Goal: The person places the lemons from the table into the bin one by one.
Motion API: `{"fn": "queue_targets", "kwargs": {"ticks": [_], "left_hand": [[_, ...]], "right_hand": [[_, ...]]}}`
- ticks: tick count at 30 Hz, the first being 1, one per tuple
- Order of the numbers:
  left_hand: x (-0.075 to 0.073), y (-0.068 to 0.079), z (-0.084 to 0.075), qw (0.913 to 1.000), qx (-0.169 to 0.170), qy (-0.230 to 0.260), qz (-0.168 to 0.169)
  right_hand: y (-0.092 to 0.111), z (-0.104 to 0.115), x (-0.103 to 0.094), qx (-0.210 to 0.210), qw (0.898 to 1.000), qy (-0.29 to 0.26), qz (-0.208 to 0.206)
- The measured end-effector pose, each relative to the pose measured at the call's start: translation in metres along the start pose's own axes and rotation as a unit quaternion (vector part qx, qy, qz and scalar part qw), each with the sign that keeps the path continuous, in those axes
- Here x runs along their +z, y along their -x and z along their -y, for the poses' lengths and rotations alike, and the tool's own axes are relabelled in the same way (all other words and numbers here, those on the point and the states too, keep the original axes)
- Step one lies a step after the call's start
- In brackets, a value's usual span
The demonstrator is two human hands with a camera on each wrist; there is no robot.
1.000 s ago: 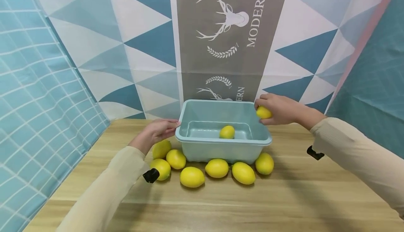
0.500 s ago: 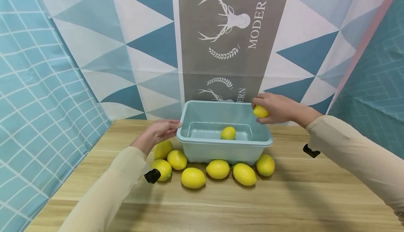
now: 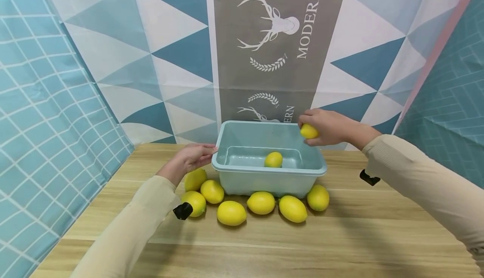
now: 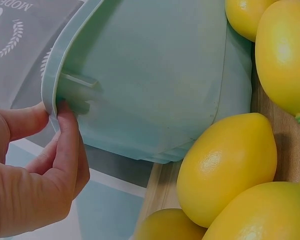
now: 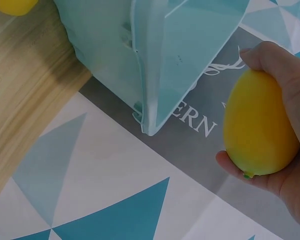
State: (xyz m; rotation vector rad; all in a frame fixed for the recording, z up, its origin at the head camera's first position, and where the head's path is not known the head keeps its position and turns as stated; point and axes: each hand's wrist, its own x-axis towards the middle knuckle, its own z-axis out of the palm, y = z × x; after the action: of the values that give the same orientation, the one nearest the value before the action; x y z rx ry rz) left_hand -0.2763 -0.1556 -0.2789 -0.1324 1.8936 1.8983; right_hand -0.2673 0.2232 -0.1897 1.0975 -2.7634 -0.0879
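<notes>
A pale blue-green plastic basin point(image 3: 264, 182) stands on the wooden table. My left hand point(image 3: 194, 156) pinches its left rim between thumb and fingers, as the left wrist view also shows on the basin's rim point(image 4: 49, 80). My right hand point(image 3: 332, 126) grips a yellow lemon point(image 3: 309, 131) above the basin's back right corner. In the right wrist view that lemon point(image 5: 260, 125) sits between thumb and fingers, apart from the basin. One lemon point(image 3: 273, 159) lies inside the basin, toward its right half.
Several lemons lie along the basin's front, among them a front lemon point(image 3: 231, 213) and a right-hand lemon point(image 3: 318, 198). Others cluster below my left hand, such as a lemon point(image 3: 195, 179). A patterned cloth backdrop point(image 3: 264, 72) hangs directly behind the basin.
My right hand, holding the lemon, has moved slightly left and up over the basin's right end. My left hand stays on the left rim, and the lemon inside has not moved.
</notes>
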Motion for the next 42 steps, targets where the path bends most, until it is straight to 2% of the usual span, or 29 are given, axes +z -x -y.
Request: {"fn": "queue_targets", "kwargs": {"ticks": [7,27,42], "left_hand": [[-0.0012,-0.0008,0.0017,1.0000,0.002,0.001,0.002],[-0.0024,0.0019,0.0007,1.0000,0.002,0.000,0.000],[0.0012,-0.0008,0.0004,1.0000,0.001,-0.003,-0.001]], "right_hand": [[0.0010,0.0002,0.0006,0.010,1.000,0.004,0.010],[-0.0017,-0.0023,-0.0018,0.001,1.000,0.001,0.011],[-0.0071,-0.0028,0.0037,-0.007,1.000,-0.002,0.014]]}}
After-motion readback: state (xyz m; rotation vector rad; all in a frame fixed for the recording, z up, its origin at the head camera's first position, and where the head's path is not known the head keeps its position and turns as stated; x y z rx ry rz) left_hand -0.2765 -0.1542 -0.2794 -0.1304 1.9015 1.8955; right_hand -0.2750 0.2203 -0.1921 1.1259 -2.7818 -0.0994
